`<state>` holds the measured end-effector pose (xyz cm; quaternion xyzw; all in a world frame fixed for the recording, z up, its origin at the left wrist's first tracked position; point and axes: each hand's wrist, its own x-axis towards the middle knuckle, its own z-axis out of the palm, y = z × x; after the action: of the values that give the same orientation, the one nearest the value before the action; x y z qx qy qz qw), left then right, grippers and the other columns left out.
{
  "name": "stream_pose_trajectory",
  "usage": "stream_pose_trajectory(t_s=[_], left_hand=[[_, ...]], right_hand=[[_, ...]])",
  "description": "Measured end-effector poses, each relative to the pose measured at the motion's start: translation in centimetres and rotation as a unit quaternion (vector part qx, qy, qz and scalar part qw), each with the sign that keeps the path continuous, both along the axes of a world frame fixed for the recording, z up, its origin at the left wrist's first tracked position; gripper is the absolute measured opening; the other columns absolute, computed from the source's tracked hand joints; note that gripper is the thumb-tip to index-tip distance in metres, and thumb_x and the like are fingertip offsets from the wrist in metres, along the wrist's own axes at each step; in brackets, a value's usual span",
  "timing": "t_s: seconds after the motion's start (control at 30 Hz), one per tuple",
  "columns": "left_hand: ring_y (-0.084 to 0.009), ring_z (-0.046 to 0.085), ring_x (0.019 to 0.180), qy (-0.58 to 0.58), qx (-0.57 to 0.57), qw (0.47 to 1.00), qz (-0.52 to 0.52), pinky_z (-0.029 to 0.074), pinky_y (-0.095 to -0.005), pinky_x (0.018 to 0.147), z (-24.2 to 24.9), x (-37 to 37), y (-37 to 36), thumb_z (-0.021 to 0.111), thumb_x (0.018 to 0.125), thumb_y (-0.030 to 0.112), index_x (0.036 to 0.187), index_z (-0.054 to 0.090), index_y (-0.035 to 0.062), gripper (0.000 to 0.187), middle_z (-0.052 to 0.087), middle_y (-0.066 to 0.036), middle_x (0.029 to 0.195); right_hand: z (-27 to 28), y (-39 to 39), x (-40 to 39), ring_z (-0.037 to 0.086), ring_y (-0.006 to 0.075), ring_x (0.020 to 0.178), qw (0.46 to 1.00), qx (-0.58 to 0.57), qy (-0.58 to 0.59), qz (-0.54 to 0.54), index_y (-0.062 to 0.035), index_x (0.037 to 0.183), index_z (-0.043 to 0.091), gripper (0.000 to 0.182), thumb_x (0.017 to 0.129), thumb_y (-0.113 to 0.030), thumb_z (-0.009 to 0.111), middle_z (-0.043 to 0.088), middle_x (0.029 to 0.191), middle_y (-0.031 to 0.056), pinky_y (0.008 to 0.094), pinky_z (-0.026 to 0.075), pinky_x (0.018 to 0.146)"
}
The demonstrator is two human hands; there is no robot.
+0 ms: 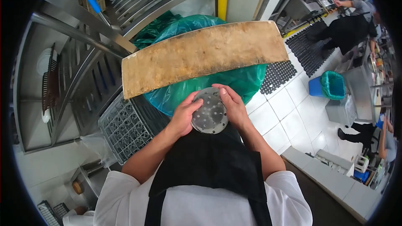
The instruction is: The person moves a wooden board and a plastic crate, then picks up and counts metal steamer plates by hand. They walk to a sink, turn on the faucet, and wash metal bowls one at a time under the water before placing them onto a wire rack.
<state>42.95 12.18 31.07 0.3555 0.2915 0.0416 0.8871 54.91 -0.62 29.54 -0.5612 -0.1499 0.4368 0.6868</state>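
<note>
Between my two hands is a round, shallow metal strainer with scattered holes (210,116), held in front of my black apron. My left hand (183,114) grips its left rim, thumb lying over the top. On the opposite rim my right hand (233,105) is closed, also with the thumb on top; its other fingers are partly hidden beneath. Just beyond the strainer, a worn wooden board (205,54) lies across a large bin lined with a green plastic bag (243,81). Neither hand touches the board.
Metal shelving (79,33) with a blue-handled tool (92,1) stands left. A grey dish rack (125,127) sits lower left. At right are a blue bin (316,87), a black floor mat (307,46) and two people in dark aprons. A tiled ledge (322,182) runs lower right.
</note>
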Motion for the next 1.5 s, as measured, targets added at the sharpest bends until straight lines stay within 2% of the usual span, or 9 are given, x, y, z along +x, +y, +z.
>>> stream_pose_trajectory(t_s=[0.13,0.23,0.43,0.87,1.0,1.13,1.23,1.43,1.5], left_hand=[[-0.0168,0.055,0.107,-0.046,0.004,0.997,-0.066,0.045,-0.0305,0.093,-0.2,-1.9,0.7,0.046,0.095,0.011,0.129,0.043,0.0003,0.036,0.056,-0.01,0.118],[-0.0205,0.053,0.113,-0.068,-0.028,0.994,-0.083,0.042,-0.0341,0.098,-0.6,-3.2,1.5,0.044,0.095,0.01,0.131,0.04,-0.0017,0.038,0.053,-0.013,0.123],[-0.0255,0.05,0.118,-0.115,-0.12,0.983,-0.074,0.039,-0.0386,0.103,-0.1,-4.0,2.0,0.043,0.091,0.006,0.133,0.037,-0.0031,0.044,0.05,-0.017,0.127],[-0.0259,0.048,0.121,-0.203,-0.21,0.948,-0.13,0.037,-0.0386,0.104,-2.5,-6.4,2.9,0.048,0.068,-0.004,0.137,0.034,-0.0014,0.071,0.048,-0.016,0.13],[-0.026,0.048,0.121,-0.218,-0.224,0.942,-0.125,0.037,-0.0386,0.105,-2.6,-6.6,2.7,0.049,0.069,-0.004,0.137,0.034,-0.0009,0.07,0.048,-0.016,0.13],[-0.023,0.05,0.117,-0.171,-0.204,0.953,-0.147,0.04,-0.0363,0.101,-2.7,-6.7,2.4,0.05,0.08,-0.002,0.135,0.036,-0.0005,0.056,0.05,-0.015,0.128],[-0.021,0.052,0.114,-0.155,-0.188,0.957,-0.157,0.042,-0.0346,0.099,-2.8,-6.4,2.0,0.05,0.087,0.001,0.134,0.038,-0.0006,0.048,0.051,-0.014,0.126],[-0.0217,0.053,0.114,-0.154,-0.123,0.973,-0.123,0.043,-0.0349,0.099,-2.7,-5.4,-0.1,0.05,0.09,0.003,0.133,0.038,-0.0029,0.045,0.052,-0.014,0.125],[-0.021,0.054,0.113,-0.152,-0.118,0.973,-0.124,0.043,-0.0344,0.098,-2.6,-5.0,-1.2,0.05,0.09,0.002,0.134,0.038,-0.0028,0.046,0.052,-0.014,0.125]], right_hand=[[1.5,-1.9,-1.6,0.05,0.0115,0.104,0.999,0.021,0.014,0.041,-0.0028,0.129,0.048,0.04,0.097,-0.028,0.048,0.057,0.113,0.0055,0.0253,0.04,0.092],[2.5,-3.4,-2.4,0.043,0.0168,0.122,0.988,0.089,0.084,0.092,-0.0053,0.144,0.027,0.064,0.088,-0.009,0.057,0.046,0.134,0.01,0.0292,0.034,0.102],[3.5,-3.8,-4.7,0.044,0.0168,0.122,0.993,0.075,0.021,0.087,-0.0047,0.147,0.02,0.072,0.084,0.001,0.057,0.045,0.135,0.0111,0.0288,0.036,0.101],[3.9,-2.8,-9.3,0.055,0.011,0.102,0.997,-0.04,0.0,-0.071,-0.0015,0.135,0.039,0.054,0.086,-0.002,0.062,0.059,0.112,0.0051,0.0245,0.044,0.088],[3.7,-2.6,-9.8,0.056,0.0107,0.099,0.99,-0.091,-0.075,-0.073,-0.0015,0.134,0.042,0.052,0.086,-0.003,0.062,0.06,0.111,0.0045,0.0231,0.045,0.085],[4.6,-2.9,-9.4,0.055,0.0098,0.1,0.992,-0.097,-0.047,-0.06,0.0001,0.131,0.045,0.046,0.087,0.0,0.059,0.061,0.111,0.0056,0.0247,0.043,0.087],[4.0,-3.9,-9.0,0.055,0.0102,0.099,0.983,-0.121,-0.121,-0.06,0.0004,0.131,0.046,0.043,0.089,-0.003,0.058,0.062,0.109,0.0057,0.025,0.043,0.088],[3.9,-6.4,-8.2,0.056,0.0099,0.098,0.99,-0.078,-0.02,-0.112,-0.0002,0.129,0.047,0.04,0.091,-0.008,0.056,0.062,0.108,0.0057,0.0244,0.044,0.086],[4.5,-7.6,-7.7,0.056,0.0105,0.098,0.988,-0.141,0.006,-0.06,0.0008,0.128,0.046,0.042,0.089,-0.005,0.057,0.061,0.108,0.0059,0.0252,0.044,0.086]])
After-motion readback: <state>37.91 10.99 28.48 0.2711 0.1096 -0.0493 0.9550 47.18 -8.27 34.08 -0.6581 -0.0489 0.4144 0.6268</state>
